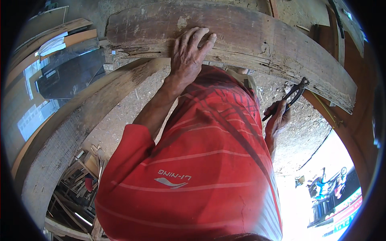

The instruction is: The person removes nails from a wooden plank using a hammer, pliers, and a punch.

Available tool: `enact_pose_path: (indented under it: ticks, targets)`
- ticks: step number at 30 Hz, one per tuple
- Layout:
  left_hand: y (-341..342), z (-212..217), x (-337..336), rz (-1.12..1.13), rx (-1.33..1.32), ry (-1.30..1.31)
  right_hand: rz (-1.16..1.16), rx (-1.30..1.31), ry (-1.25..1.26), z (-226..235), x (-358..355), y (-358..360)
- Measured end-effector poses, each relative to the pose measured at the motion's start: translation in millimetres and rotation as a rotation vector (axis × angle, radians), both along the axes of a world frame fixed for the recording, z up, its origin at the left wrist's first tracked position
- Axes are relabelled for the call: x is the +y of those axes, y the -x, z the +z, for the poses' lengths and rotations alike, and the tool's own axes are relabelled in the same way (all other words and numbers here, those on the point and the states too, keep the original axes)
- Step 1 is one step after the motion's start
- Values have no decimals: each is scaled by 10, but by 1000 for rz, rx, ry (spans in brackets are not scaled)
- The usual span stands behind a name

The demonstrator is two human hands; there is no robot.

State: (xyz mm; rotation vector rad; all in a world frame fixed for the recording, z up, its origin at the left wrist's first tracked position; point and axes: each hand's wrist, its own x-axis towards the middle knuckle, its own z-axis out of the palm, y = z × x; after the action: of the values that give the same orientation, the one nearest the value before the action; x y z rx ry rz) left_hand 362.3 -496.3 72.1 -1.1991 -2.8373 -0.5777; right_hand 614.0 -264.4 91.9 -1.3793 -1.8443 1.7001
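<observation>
A long, weathered wooden plank lies across in front of me, its near edge splintered and rotted. My left hand rests on the plank left of its middle, fingers lying bent and a little apart over the surface, with nothing held. Farther right, my right hand is wrapped round the dark handles of a pair of pincers. The pincer jaws meet the plank's splintered near edge close to its right end. Whether a nail is between the jaws is too small to tell.
Another thick timber curves along my left. Beyond it lie a dark glossy panel and stacked boards. Scrap wood is heaped at lower left. A brown wooden surface stands at right, with a cord hanging near it.
</observation>
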Motion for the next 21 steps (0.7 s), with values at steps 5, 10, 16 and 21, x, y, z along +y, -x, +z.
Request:
enact_pose_path:
  ticks: [5,10,16,21]
  targets:
    - [-18,-49,-8,15,13,12,79,-192,37,-28,85,-57]
    - [24,-50,20,-5,18,5,57,-48,-67,60,-35,8]
    - [74,80,-96,-37,-206,-110,97,-44,-58,9,-71,143]
    - [213,318,-247,42,-169,-345,97,-133,-129,20,-140,133]
